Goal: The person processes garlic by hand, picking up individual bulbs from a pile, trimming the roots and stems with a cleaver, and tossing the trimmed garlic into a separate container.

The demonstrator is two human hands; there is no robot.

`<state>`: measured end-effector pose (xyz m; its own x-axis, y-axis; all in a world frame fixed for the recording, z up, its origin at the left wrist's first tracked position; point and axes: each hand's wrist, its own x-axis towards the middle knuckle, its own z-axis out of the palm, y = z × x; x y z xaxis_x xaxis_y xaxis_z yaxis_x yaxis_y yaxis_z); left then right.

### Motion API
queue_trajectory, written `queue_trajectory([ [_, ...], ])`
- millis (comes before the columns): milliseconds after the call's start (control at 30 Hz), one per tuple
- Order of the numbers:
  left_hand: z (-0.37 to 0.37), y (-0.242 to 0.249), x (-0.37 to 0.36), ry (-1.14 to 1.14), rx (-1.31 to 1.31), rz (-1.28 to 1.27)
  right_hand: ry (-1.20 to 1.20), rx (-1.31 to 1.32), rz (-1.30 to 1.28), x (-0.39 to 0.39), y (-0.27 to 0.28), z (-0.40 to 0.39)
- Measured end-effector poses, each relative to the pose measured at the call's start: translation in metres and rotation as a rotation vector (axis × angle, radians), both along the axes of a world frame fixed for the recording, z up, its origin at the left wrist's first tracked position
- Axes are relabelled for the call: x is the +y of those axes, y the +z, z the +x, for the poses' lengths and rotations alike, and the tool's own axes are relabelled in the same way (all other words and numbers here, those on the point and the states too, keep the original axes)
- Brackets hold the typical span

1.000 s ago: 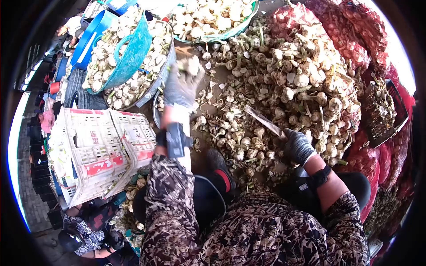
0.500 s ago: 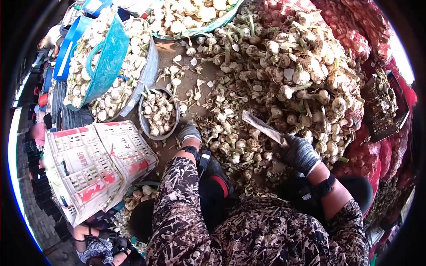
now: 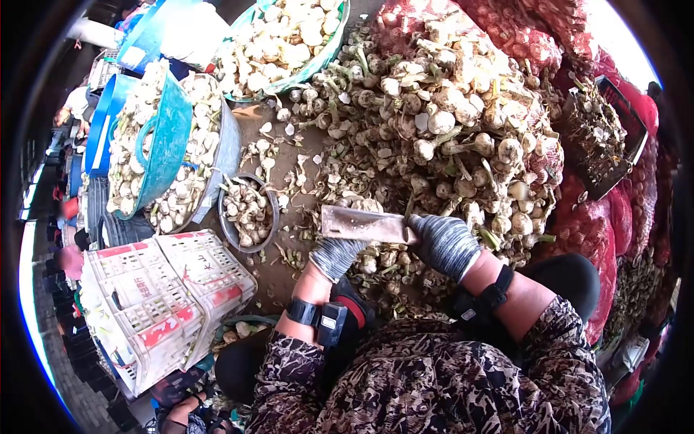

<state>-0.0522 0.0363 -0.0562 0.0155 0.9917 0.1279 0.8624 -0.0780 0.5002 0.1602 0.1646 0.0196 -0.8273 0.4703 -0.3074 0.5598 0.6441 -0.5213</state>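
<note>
Right hand [image 3: 446, 244], in a grey knit glove, is clenched round the handle end of a broad flat knife [image 3: 367, 224]; the blade runs out to the person's left, long axis nearly level across the view, flat face turned up toward the camera. Left hand [image 3: 335, 254], also gloved, sits just under the blade's free end, fingers [image 3: 327, 249] curled down among the loose garlic bulbs [image 3: 376, 257] on the ground; whether they grip a bulb or only rest on them cannot be told, since the blade and the glove hide the fingertips. So the bulbs in question lie directly beneath the knife and at the left hand, between the two hands, and the left hand is the nearer to them; the right is taken up with the knife. Beyond both hands rises the big garlic heap [image 3: 448, 130], stalks and roots on, well within reach ahead and to the right. To the left, apart from the hands, stands a small metal bowl [image 3: 225, 224] with a few trimmed heads; farther left a turquoise basket [image 3: 165, 137] and a large tub [image 3: 228, 141] full of white bulbs. A white plastic crate [image 3: 163, 304] lies tilted at lower left. Red mesh sacks [image 3: 622, 210] line the right side. Another person's patterned sleeve [image 3: 181, 416] shows at the bottom edge.
</note>
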Motion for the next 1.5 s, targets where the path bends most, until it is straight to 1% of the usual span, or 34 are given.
queue_trajectory([
  [33, 0.006, 0.021, 0.002, -0.010, -0.096, 0.032, 0.046, -0.029, -0.003, -0.002, 0.005, 0.001],
  [67, 0.011, 0.040, 0.001, -0.041, 0.105, 0.036, 0.047, -0.029, -0.007, -0.007, 0.006, 0.003],
  [167, 0.025, 0.031, -0.013, 0.070, -0.199, 0.004, 0.056, 0.067, 0.011, -0.017, 0.017, 0.013],
  [267, 0.033, 0.029, -0.029, 0.076, -0.074, 0.093, 0.091, 0.063, -0.002, -0.021, 0.026, 0.017],
  [333, 0.036, 0.031, -0.036, 0.057, -0.017, 0.055, 0.130, 0.039, -0.061, -0.025, 0.027, 0.020],
  [367, 0.038, 0.033, -0.038, 0.009, 0.091, 0.201, 0.107, 0.064, -0.056, -0.029, 0.024, 0.023],
  [400, 0.044, 0.033, -0.040, 0.003, 0.094, 0.202, 0.101, 0.067, -0.055, -0.030, 0.023, 0.025],
  [433, 0.054, 0.037, -0.041, 0.130, -0.224, 0.098, 0.113, 0.049, -0.058, -0.031, 0.022, 0.026],
  [500, 0.054, 0.048, -0.040, 0.059, 0.124, 0.154, 0.082, 0.042, -0.031, -0.029, 0.016, 0.029],
  [533, 0.058, 0.053, -0.038, 0.054, 0.126, 0.156, 0.086, 0.023, -0.001, -0.027, 0.010, 0.030],
  [600, 0.068, 0.060, -0.033, 0.153, -0.083, 0.106, 0.106, 0.119, 0.000, -0.026, -0.002, 0.038],
  [667, 0.074, 0.070, -0.030, 0.106, -0.004, 0.154, 0.039, 0.059, 0.014, -0.023, -0.013, 0.043],
  [700, 0.083, 0.076, -0.034, 0.293, -0.301, 0.129, -0.220, -0.042, -0.001, -0.014, -0.036, 0.043],
  [733, 0.086, 0.080, -0.039, 0.476, -0.595, 0.102, -0.253, -0.080, -0.121, 0.014, -0.036, 0.059],
  [767, 0.080, 0.081, -0.042, 0.429, -0.534, 0.137, -0.294, -0.111, -0.136, 0.016, -0.037, 0.064],
  [800, 0.076, 0.079, -0.039, 0.464, -0.549, 0.158, -0.308, -0.144, -0.137, 0.021, -0.037, 0.061],
  [833, 0.071, 0.073, -0.040, 0.488, -0.489, 0.142, -0.386, 0.065, -0.326, 0.008, -0.015, 0.051],
  [867, 0.070, 0.076, -0.032, 0.491, -0.434, 0.126, -0.488, 0.271, -0.637, 0.002, -0.030, 0.044],
  [900, 0.076, 0.083, -0.028, 0.524, -0.502, 0.092, -0.593, 0.466, -0.954, -0.004, -0.045, 0.037],
  [933, 0.080, 0.070, -0.023, 0.477, -0.384, 0.125, -0.477, 0.338, -0.837, -0.016, 0.002, 0.027],
  [1000, 0.084, 0.083, -0.011, 0.251, -0.111, 0.227, -0.528, 0.419, -1.369, -0.023, 0.016, 0.022],
  [1033, 0.087, 0.085, -0.011, 0.240, -0.159, 0.229, -0.504, 0.389, -1.241, -0.023, 0.034, 0.020],
  [1067, 0.088, 0.099, -0.011, 0.258, -0.172, 0.217, -0.486, 0.460, -1.205, -0.021, 0.030, 0.022],
  [1133, 0.095, 0.082, -0.020, 0.448, -1.226, 0.099, -0.407, 0.594, -1.065, -0.018, 0.012, 0.023],
  [1167, 0.089, 0.067, -0.019, 0.480, -1.391, 0.076, -0.327, 0.694, -0.902, -0.018, 0.008, 0.017],
  [1200, 0.083, 0.052, -0.017, 0.522, -1.556, 0.061, -0.342, 0.643, -0.989, -0.019, 0.011, 0.021],
  [1267, 0.081, 0.045, -0.018, 0.563, -1.885, -0.249, -0.337, 0.643, -1.118, -0.025, 0.007, 0.023],
  [1300, 0.082, 0.039, -0.018, 0.603, -1.872, -0.268, -0.340, 0.552, -0.997, -0.027, -0.009, 0.026],
  [1333, 0.084, 0.032, -0.018, 0.641, -1.859, -0.286, -0.213, 0.518, -0.637, -0.024, -0.002, 0.029],
  [1367, 0.080, 0.027, -0.020, 0.443, -1.321, -0.184, -0.123, 0.430, -0.426, -0.019, 0.008, 0.030],
  [1400, 0.075, 0.021, -0.022, 0.264, -0.726, -0.156, -0.033, 0.342, -0.215, -0.013, 0.017, 0.030],
  [1433, 0.071, 0.022, -0.022, 0.179, -0.124, -0.033, -0.039, 0.363, -0.205, -0.013, 0.025, 0.030],
  [1467, 0.068, 0.022, -0.025, 0.144, 0.058, -0.157, -0.037, 0.358, -0.208, -0.012, 0.024, 0.030],
  [1500, 0.066, 0.023, -0.027, 0.244, -0.115, -0.203, -0.026, 0.258, -0.178, -0.011, 0.022, 0.030],
])
